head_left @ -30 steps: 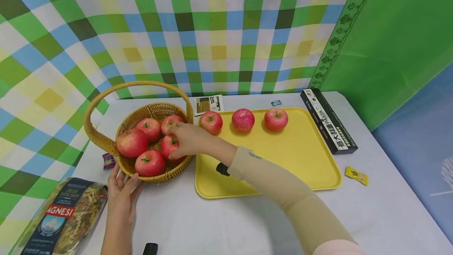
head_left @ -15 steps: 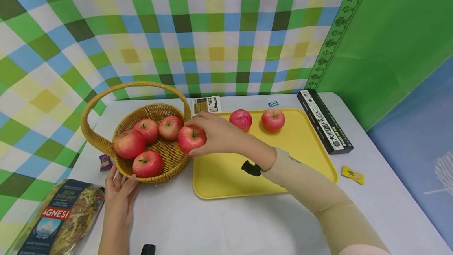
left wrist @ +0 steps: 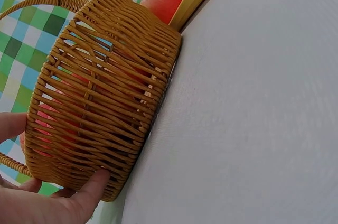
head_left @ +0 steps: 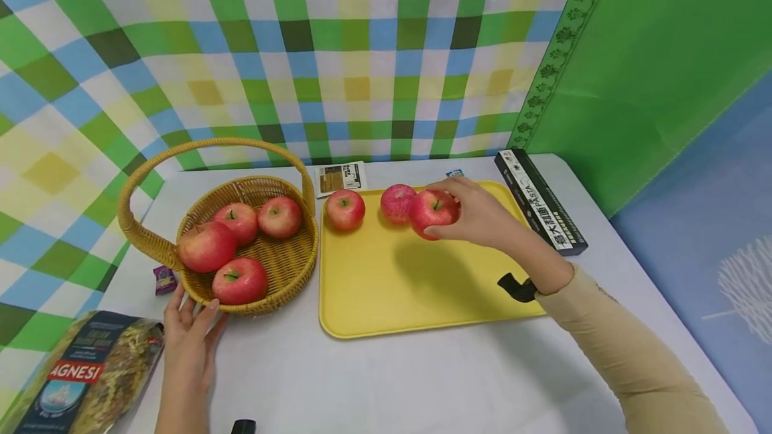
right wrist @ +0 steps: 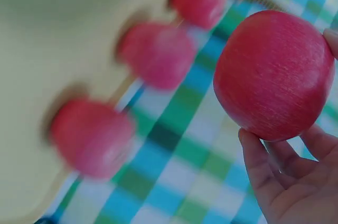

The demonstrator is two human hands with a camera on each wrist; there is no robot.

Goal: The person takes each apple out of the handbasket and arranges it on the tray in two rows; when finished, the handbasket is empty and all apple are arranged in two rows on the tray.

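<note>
My right hand (head_left: 476, 213) holds a red apple (head_left: 433, 213) above the yellow tray (head_left: 386, 293), its shadow falling on the tray. In the right wrist view the fingers cup that apple (right wrist: 274, 76) from below and the side. An apple (head_left: 345, 210) and a darker pink apple (head_left: 396, 202) rest along the tray's back edge. A third tray apple (right wrist: 92, 138) shows only in the right wrist view. My left hand (head_left: 187, 340) touches the near left side of the wicker basket (head_left: 295, 273), fairly straight fingers against its wall (left wrist: 100, 102). Several apples (head_left: 240, 281) lie inside the basket.
A tall handle (head_left: 211, 145) arches over the basket. A pasta bag (head_left: 84, 374) lies at the left, a purple packet (head_left: 164, 280) beside the basket. Behind the tray is a printed card (head_left: 340, 178); a black pasta box (head_left: 539, 199) flanks its right. Checked cloth (head_left: 362, 52) hangs behind.
My right hand has taken an apple out of the basket and carried it right, over the tray. My left hand has stayed at the basket. The view has shifted slightly.
</note>
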